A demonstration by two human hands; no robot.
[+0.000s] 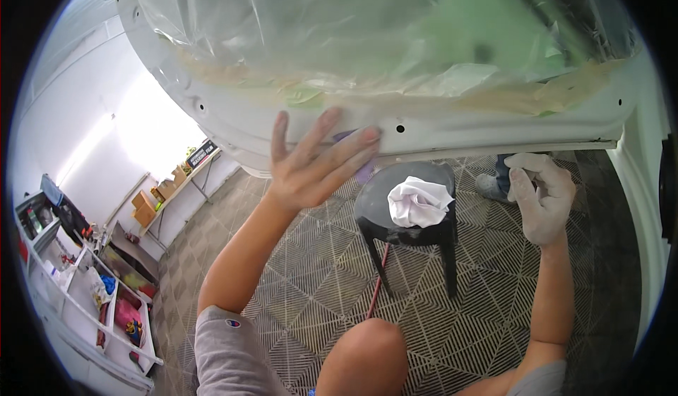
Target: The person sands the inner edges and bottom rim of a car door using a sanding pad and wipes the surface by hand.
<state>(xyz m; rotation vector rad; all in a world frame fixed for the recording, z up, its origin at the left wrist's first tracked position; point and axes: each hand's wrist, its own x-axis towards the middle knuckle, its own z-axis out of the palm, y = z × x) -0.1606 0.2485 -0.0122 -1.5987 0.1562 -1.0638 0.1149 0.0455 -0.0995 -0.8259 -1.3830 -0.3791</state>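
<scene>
My left hand [314,159] lies against the lower edge of a white car door [452,131], its fingers stretched upward and somewhat spread. A thin purple sheet [365,173] shows under and between these fingers, pressed against the panel; my left thumb is hidden. My right hand [542,198], coated in pale dust, hangs below the door's right part. Its fingers are loosely curled, thumb near the index finger, and nothing shows between them. A crumpled white cloth [418,202] rests on a black stool [376,197] between my hands.
Clear plastic film [282,28] and masking tape [508,99] cover the door's upper part. Another person's shoe [489,186] is beyond my right hand. A red hose [379,283] runs under the stool. At left stand cluttered shelves [92,251] and a table with boxes [169,186].
</scene>
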